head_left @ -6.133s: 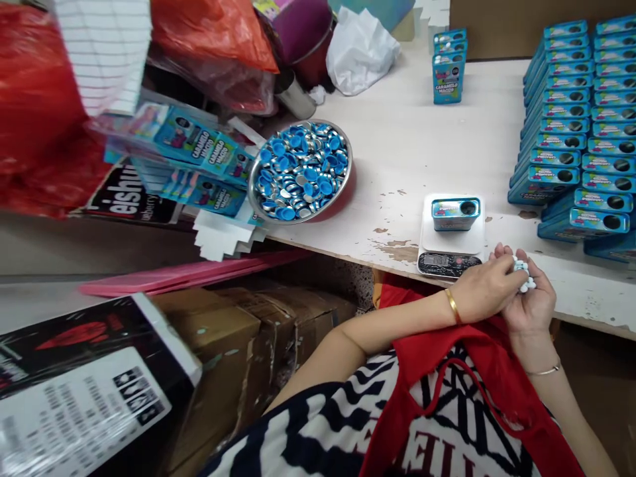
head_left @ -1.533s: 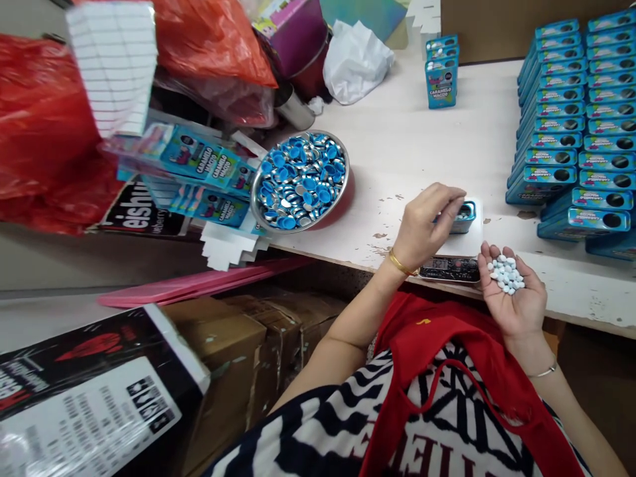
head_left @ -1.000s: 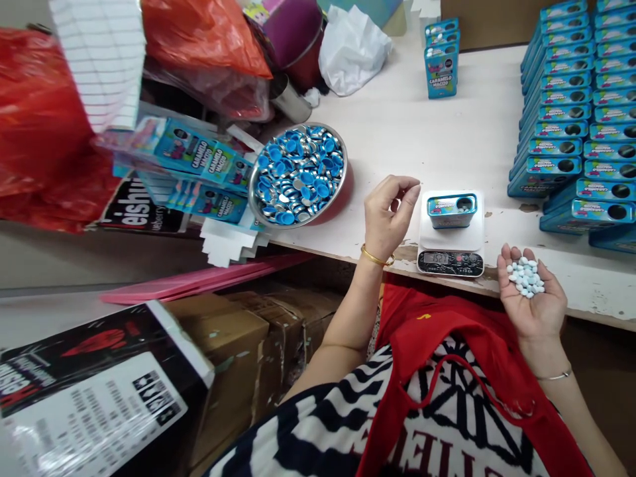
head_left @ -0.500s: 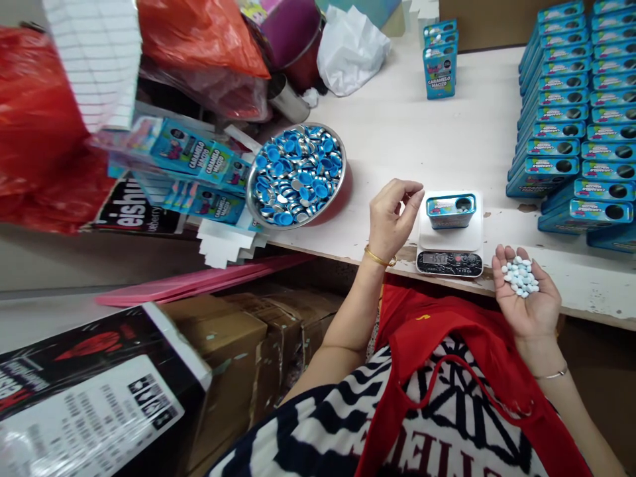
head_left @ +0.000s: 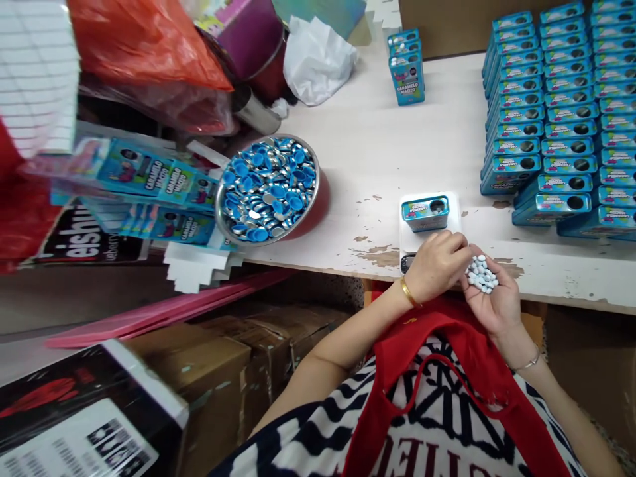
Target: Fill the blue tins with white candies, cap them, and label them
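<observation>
At the desk's (head_left: 348, 159) near edge, pale candies (head_left: 481, 275) lie loose in the cupped right hand (head_left: 503, 303), left hand (head_left: 440, 266) curled beside them — can't tell if pinching any — so a tilted palm could spill some, or a stray wrist jog the scale (head_left: 408, 242) bearing the tin (head_left: 426, 215).

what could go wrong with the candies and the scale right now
The candies lie loose in the cupped right hand, so some might spill.
The left hand covers much of the front panel of the scale, so a reading could be missed.
The tin stands close to that hand; a bump might shift or tip it.
</observation>
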Motion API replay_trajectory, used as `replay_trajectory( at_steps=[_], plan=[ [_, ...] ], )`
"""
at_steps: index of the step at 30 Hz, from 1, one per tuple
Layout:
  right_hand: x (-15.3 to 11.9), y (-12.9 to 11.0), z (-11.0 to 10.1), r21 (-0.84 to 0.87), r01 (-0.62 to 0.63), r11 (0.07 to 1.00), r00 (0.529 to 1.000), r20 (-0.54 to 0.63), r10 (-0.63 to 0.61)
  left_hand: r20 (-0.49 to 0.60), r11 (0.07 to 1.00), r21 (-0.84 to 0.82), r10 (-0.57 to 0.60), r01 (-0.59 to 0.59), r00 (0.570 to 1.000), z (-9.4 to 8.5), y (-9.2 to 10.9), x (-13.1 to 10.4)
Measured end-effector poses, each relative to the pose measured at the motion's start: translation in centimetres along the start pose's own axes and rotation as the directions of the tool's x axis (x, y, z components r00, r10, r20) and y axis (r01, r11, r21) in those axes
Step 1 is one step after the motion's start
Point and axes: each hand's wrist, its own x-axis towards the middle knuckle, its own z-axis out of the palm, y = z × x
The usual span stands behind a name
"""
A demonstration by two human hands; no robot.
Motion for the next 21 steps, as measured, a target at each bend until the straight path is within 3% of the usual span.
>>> replay_trajectory(
  at_steps=[3,5,8,10,12,16,18,21],
  plan=[
    [0.0,-0.1,0.1,-0.003,0.000,1.000,1.000,0.006,0.000,-0.007,1.000,0.009,0.011,-0.011,1.000,-0.5,-0.2,0.0],
    [0.0,-0.2,0.1,-0.012,0.007,1.000,1.000,0.026,-0.007,-0.070,1.000,-0.010,-0.020,0.020,0.997,-1.3,-0.6,0.2],
    [0.0,-0.4,-0.1,-0.028,0.008,1.000,0.999,0.048,-0.006,-0.232,0.985,-0.010,-0.171,0.173,0.958,-2.9,-1.9,0.6],
    [0.1,-0.5,-0.3,-0.027,0.005,1.000,0.998,0.056,-0.003,-0.279,0.961,0.012,-0.262,0.277,0.924,-3.9,-3.3,0.9],
    [0.1,-0.5,-0.5,-0.017,0.003,1.000,0.998,0.058,-0.003,-0.238,0.948,0.035,-0.298,0.315,0.925,-4.6,-4.8,0.8],
    [0.3,-0.7,-1.0,0.008,-0.001,1.000,0.999,0.040,0.000,-0.030,0.961,0.042,-0.273,0.274,0.962,-5.1,-7.1,0.3],
    [0.4,-0.8,-1.2,0.023,0.000,1.000,1.000,0.017,-0.001,0.035,0.970,0.034,-0.242,0.241,0.970,-5.0,-7.3,0.7],
    [0.5,-1.2,-1.5,0.042,0.003,0.999,1.000,-0.017,-0.002,0.018,0.982,0.039,-0.184,0.183,0.983,-4.3,-6.7,3.2]
  ],
)
